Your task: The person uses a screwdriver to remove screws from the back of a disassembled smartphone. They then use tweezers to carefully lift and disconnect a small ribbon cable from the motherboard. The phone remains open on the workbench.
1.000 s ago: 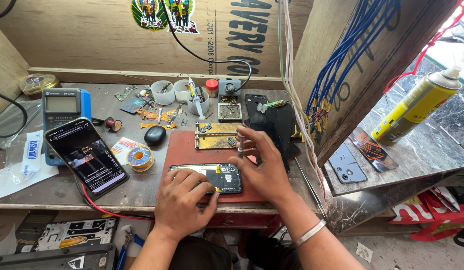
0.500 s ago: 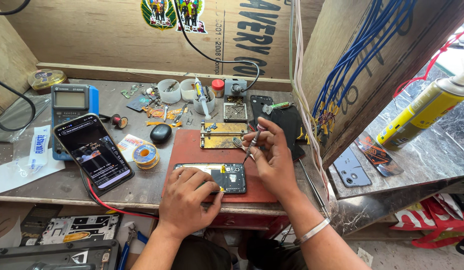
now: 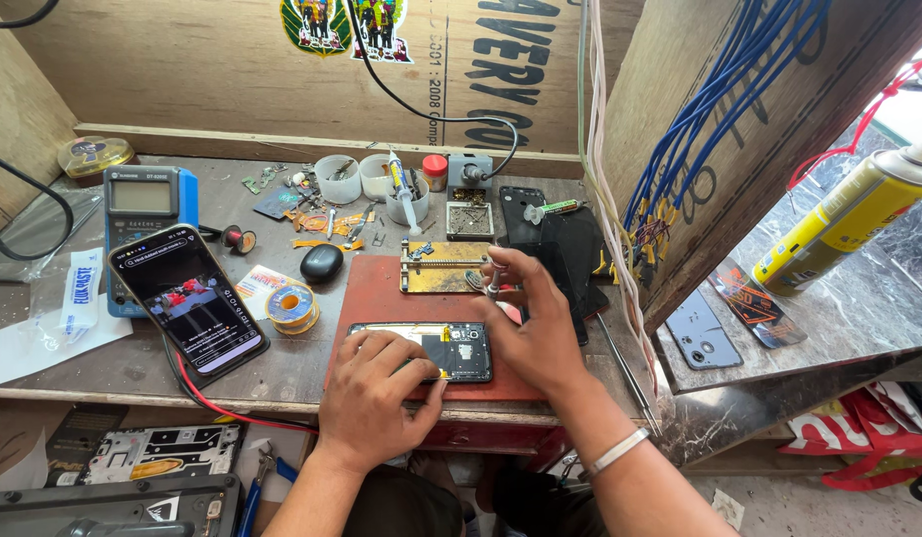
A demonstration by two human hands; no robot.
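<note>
The opened phone [image 3: 421,350] lies on the red mat [image 3: 376,298] – left hand [image 3: 376,398] fingers pressed on it, right hand [image 3: 526,323] fingers pinching tweezers [image 3: 493,283] just above – its back already off, insides still exposed.

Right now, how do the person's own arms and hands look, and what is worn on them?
Both forearms are bare, with no sleeves and no gloves. The left hand wears nothing. The right hand has a thin silver-coloured bangle around its wrist. No rings show.
</note>
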